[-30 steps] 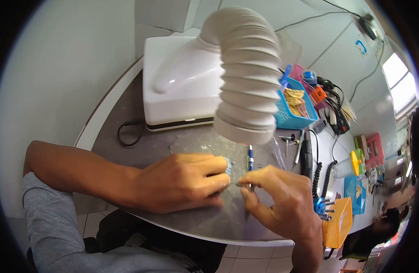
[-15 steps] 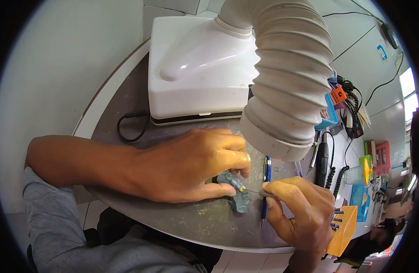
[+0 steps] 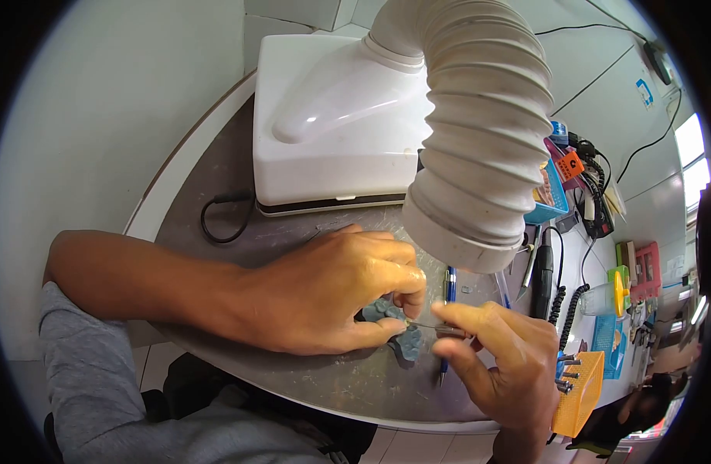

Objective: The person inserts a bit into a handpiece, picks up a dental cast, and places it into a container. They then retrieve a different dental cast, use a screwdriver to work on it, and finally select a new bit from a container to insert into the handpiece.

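Observation:
A blue-grey dental model (image 3: 406,345) sits low over the grey table, partly covered by my left hand (image 3: 348,290). The thumb and fingers of that hand close on the model from the left. My right hand (image 3: 498,352) pinches a thin metal tool (image 3: 447,331) between thumb and index finger. The tool's fine tip points left and reaches the model near my left thumb. Where the tip meets it, a small yellowish spot shows, mostly hidden by the fingers.
Above my hands hangs a ribbed white hose (image 3: 483,139) beside a white box-shaped machine (image 3: 336,170). A blue pen (image 3: 450,286) lies between the hands. To the right are a black handpiece (image 3: 542,274), an orange holder (image 3: 580,394) and a blue basket (image 3: 552,197).
My left fingers and thumb have drawn closer together over the model, covering more of it. The right hand has shifted slightly left, its thumb now lower. The view has moved slightly.

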`<state>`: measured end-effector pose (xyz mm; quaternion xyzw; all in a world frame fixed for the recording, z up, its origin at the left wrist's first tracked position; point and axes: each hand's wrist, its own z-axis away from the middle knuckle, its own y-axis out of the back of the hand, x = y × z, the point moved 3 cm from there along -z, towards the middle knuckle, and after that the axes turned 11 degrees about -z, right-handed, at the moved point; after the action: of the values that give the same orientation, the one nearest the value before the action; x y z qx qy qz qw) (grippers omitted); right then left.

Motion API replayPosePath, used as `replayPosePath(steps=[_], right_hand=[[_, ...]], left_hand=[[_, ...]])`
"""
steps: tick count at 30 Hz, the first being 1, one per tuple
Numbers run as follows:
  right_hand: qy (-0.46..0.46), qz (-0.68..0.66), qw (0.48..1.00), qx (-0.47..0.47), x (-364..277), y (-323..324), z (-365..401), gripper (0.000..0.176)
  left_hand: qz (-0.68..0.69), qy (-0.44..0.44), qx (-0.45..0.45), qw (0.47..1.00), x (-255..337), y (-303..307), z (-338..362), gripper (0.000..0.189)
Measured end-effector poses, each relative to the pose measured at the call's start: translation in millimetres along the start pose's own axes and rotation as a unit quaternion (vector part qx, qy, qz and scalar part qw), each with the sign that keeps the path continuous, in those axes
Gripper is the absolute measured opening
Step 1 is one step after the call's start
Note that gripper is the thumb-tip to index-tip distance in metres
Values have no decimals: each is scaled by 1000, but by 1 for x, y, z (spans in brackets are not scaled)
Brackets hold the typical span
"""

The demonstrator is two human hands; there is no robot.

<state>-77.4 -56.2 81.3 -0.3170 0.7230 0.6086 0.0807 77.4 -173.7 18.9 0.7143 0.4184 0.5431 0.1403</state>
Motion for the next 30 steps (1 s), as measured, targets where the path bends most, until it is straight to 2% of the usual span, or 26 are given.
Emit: replayPosePath(steps=[2, 3, 5, 8, 12, 17, 24, 27, 29, 30], right_hand=[[-52, -2, 996, 73, -4, 2, -2, 25], [-52, -2, 996, 73, -5, 3, -2, 25], [-94, 79, 992, 29, -3, 3, 1, 31], [-102, 102, 990, -9, -4, 1, -1, 34], [-123, 78, 989, -31, -6, 1, -4, 33], [-192, 9, 981, -32, -15, -3, -10, 29], [-157, 23, 986, -49, -10, -1, -10, 27], [-116, 54, 989, -76, -6, -1, -9, 21], [-61, 83, 994, -48, -6, -4, -6, 21], [-62, 84, 993, -47, -7, -2, -6, 21]], left_hand=[[5, 7, 11, 1000, -2, -3, 1, 17], [4, 7, 11, 1000, -1, -3, 1, 17], [-13, 16, 6, 1000, -1, -4, 2, 18], [-13, 26, 8, 1000, 0, -5, 1, 17], [-23, 24, 16, 999, 0, -5, 2, 16], [-41, 14, 36, 998, -1, -7, 3, 15], [-33, 15, 28, 999, -3, -8, 4, 16], [-30, 11, 34, 999, -3, -7, 3, 16], [-41, 12, 29, 999, -2, -7, 3, 16], [-41, 11, 28, 999, -2, -7, 3, 16]])
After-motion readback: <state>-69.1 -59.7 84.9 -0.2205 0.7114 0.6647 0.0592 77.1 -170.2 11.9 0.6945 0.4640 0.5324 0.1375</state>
